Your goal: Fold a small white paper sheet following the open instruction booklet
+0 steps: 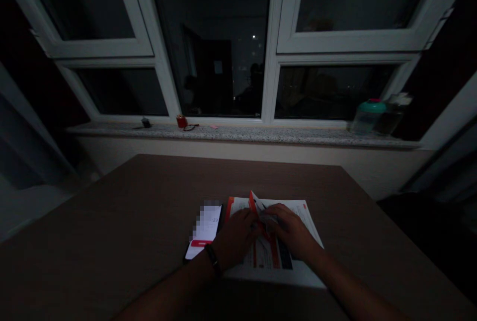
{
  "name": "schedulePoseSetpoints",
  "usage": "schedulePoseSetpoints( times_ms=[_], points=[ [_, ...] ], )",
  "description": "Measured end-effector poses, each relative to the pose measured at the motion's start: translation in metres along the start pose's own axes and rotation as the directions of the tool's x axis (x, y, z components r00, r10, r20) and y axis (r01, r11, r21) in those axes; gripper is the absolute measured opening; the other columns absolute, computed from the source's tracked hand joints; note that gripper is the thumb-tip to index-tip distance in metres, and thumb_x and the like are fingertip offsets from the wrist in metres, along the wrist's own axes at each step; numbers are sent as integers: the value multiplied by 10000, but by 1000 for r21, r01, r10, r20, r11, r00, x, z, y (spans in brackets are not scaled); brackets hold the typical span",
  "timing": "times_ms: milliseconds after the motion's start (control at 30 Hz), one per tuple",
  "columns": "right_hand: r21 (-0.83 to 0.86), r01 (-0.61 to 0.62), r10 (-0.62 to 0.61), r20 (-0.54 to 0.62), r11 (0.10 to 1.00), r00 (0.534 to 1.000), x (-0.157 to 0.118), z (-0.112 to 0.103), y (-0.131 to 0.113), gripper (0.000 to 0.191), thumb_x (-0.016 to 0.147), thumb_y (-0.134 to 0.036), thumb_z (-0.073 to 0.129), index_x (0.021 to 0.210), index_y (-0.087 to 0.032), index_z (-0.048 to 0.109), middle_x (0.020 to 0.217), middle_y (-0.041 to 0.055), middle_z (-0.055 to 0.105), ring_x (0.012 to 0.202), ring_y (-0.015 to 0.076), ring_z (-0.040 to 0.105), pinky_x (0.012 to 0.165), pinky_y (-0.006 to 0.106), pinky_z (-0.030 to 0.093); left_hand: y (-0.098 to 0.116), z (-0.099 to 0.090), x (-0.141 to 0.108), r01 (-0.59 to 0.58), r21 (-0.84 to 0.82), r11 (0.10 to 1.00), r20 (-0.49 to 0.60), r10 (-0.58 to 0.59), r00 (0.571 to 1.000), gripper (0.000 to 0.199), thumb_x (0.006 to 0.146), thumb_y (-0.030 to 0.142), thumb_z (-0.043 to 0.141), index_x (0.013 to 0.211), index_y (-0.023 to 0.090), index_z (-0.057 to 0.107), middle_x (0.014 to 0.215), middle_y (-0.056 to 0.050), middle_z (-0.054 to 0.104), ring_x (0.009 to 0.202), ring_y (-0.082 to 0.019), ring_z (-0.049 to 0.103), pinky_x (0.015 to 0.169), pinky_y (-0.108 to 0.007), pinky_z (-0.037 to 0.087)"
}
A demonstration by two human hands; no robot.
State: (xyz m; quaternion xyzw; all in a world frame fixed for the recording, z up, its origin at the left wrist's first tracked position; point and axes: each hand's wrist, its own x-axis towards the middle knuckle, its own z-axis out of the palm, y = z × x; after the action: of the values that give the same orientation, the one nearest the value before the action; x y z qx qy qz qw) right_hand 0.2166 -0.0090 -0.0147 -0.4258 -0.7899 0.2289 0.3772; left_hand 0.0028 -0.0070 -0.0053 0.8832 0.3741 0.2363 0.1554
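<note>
A white sheet or booklet (305, 271) with orange and dark printing lies flat on the brown table (149, 201). Above its middle, a smaller orange-and-white folded paper (254, 202) stands partly raised between my hands. My left hand (238, 234), with a dark band at the wrist, is closed on the left side of the folded paper. From the right, my right hand (290, 226) closes on the same paper, its fingertips bent round the edge. The fingertips are partly hidden and dim. Beside my left hand lies a phone (204, 226) with a lit screen.
Behind the table, a speckled window sill (238, 133) holds a red object (181, 121), a small dark item (145, 122), a teal-lidded container (368, 115) and a second container (393, 112). Dark window panes rise above it.
</note>
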Motion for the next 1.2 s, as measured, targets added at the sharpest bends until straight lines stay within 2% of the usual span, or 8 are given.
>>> schedulePoseSetpoints(
  times_ms=[233, 533, 600, 700, 800, 967, 1200],
  points=[
    [-26, -48, 49, 47, 999, 998, 2, -1, -5, 175, 944, -236, 539, 1046, -220, 681, 1053, 66, 645, 1029, 214, 589, 947, 369, 448, -2, 2, 3, 30, 57, 998, -89, -25, 996, 156, 1009, 271, 475, 1013, 194, 611, 1028, -50, 644, 1001, -229, 561, 911, -383, 422],
    [19, -121, 121, 1, 992, 993, 8, 5, 1, 227, 943, -251, 506, 1086, -229, 681, 1075, 68, 660, 1058, 228, 590, 964, 392, 444, -2, 3, 3, 104, 17, 994, -119, -101, 988, 187, 1017, 288, 423, 1049, 191, 580, 1016, -56, 635, 955, -230, 576, 875, -387, 427],
    [9, -117, 117, 2, 993, 993, 8, 6, 3, 265, 920, -195, 492, 1116, -231, 667, 1101, 67, 656, 1077, 226, 585, 979, 396, 440, -3, 3, 2, 101, 22, 995, -112, -98, 989, 172, 1005, 252, 423, 1065, 195, 574, 1031, -58, 637, 971, -234, 578, 894, -394, 427],
    [-48, -56, 57, 11, 997, 998, 4, 5, 5, 443, 804, -73, 506, 1205, -231, 606, 1200, 67, 618, 1146, 224, 550, 1022, 408, 417, -5, 3, -1, 86, 33, 996, -98, -83, 992, 239, 917, 152, 499, 1146, 201, 548, 1111, -67, 628, 1041, -244, 569, 937, -399, 423],
    [-180, 22, -21, 8, 983, 1000, 0, 2, 2, 539, 735, -84, 593, 1253, -227, 559, 1235, 85, 593, 1165, 261, 529, 1004, 445, 427, -7, 3, -2, 79, 42, 996, -75, -76, 994, 368, 841, 138, 589, 1197, 205, 531, 1174, -72, 617, 1097, -258, 558, 966, -405, 420],
    [-378, 119, -133, -12, 918, 991, -2, -1, -9, 419, 829, -241, 671, 1236, -228, 574, 1158, 107, 624, 1069, 295, 564, 903, 464, 476, -6, 3, 0, 122, 66, 990, -51, -119, 992, 332, 860, 186, 612, 1185, 196, 543, 1157, -80, 633, 1091, -268, 574, 963, -411, 429],
    [-384, 263, -273, 27, 885, 962, -4, -1, -7, 294, 884, -237, 642, 1175, -239, 600, 1116, 102, 639, 1038, 264, 576, 867, 430, 474, -7, 4, -1, 115, 89, 989, -54, -110, 992, 245, 917, 188, 566, 1162, 196, 555, 1134, -74, 645, 1065, -260, 591, 935, -401, 447]
  ],
)
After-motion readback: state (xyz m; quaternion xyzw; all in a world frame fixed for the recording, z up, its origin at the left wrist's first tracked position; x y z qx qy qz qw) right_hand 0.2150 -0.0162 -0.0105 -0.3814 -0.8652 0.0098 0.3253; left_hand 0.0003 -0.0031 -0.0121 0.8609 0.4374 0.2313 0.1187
